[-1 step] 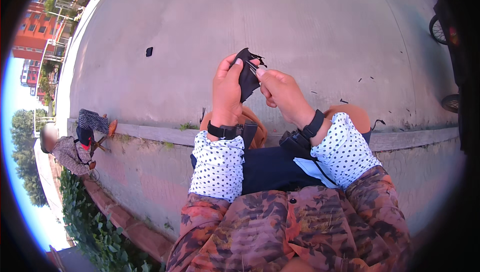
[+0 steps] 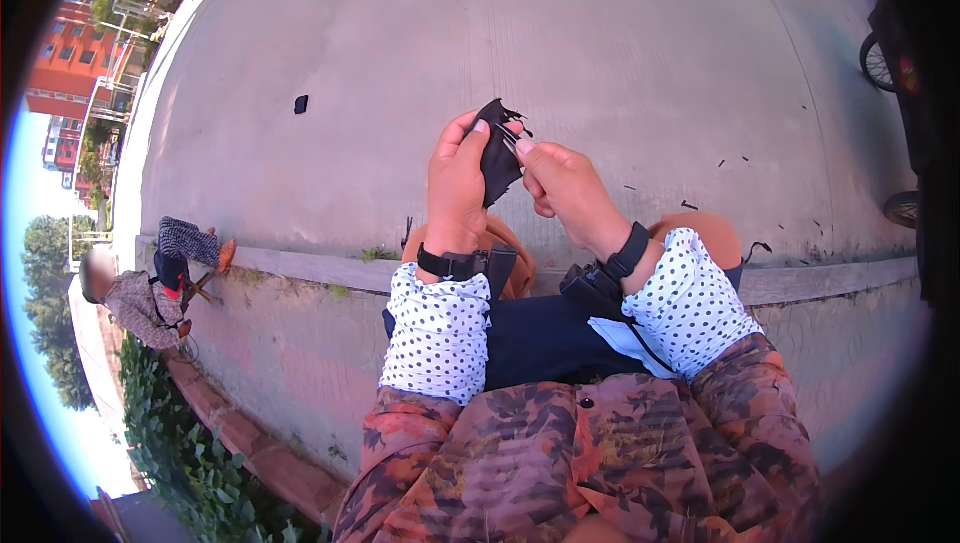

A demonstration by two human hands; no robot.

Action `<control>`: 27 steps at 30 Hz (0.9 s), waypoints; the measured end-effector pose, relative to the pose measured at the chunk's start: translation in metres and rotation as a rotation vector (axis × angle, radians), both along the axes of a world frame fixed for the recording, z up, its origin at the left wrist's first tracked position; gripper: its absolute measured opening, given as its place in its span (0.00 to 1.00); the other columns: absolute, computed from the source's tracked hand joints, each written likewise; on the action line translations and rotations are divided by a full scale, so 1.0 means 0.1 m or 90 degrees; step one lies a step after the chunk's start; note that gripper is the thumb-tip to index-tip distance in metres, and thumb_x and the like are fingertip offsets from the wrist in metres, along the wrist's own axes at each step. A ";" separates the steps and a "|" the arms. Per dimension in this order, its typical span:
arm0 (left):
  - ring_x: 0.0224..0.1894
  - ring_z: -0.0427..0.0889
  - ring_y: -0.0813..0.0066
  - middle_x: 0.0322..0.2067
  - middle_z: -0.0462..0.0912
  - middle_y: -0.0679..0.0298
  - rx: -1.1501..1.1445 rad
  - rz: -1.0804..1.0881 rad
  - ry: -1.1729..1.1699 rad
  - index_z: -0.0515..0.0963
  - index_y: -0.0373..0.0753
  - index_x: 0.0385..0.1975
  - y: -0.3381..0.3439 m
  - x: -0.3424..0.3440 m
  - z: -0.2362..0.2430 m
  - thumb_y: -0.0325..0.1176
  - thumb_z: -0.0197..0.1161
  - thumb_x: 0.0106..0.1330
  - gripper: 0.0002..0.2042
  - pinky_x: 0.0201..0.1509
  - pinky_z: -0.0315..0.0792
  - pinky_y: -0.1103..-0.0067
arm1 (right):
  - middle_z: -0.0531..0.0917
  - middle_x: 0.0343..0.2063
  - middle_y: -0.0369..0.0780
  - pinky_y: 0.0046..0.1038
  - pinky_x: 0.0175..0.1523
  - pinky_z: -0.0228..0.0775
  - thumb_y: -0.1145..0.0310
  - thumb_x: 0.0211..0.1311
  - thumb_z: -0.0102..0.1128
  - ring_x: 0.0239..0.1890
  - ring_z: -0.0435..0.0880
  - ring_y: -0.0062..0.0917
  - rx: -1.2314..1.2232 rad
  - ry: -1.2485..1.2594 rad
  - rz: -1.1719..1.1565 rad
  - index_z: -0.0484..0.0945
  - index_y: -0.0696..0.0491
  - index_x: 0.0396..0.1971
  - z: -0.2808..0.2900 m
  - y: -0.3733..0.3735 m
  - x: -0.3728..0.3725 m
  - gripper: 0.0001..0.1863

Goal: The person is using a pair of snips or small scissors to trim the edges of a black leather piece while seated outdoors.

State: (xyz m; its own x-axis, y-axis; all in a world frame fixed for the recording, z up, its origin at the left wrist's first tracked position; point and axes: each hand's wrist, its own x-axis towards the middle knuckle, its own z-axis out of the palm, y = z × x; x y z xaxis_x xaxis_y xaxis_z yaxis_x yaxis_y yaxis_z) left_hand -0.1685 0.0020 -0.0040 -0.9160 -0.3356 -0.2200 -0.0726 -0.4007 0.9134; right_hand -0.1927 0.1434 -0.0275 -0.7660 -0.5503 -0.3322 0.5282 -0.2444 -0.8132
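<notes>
My left hand grips a small piece of black fabric, thumb on top and fingers behind it. The far edge of the fabric is ragged, with strips hanging loose. In my right hand is a slim metal tool that looks like tweezers, pinched between thumb and fingers. Its points touch or lie just over the upper part of the fabric. Whether the tips hold a thread is too small to make out.
Black scraps lie scattered on the pavement at the right. Farther left rests a small black object. A stone curb runs across in front of me. At the left sits another person; wheels show at the far right.
</notes>
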 end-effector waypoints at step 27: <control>0.22 0.73 0.86 0.45 0.85 0.60 0.045 0.032 0.023 0.74 0.38 0.52 -0.20 0.04 0.08 0.40 0.51 0.76 0.14 0.17 0.63 0.86 | 0.66 0.17 0.27 0.19 0.23 0.52 0.54 0.77 0.48 0.16 0.55 0.11 -0.039 -0.035 0.079 0.78 0.57 0.40 0.06 0.11 0.03 0.20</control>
State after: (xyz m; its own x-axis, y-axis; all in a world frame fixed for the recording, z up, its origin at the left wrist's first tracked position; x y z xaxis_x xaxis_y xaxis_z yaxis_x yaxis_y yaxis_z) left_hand -0.1642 -0.0180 0.0037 -0.9065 -0.3656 -0.2112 -0.0181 -0.4660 0.8846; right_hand -0.1897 0.1544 -0.0212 -0.6729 -0.6597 -0.3347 0.6005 -0.2228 -0.7680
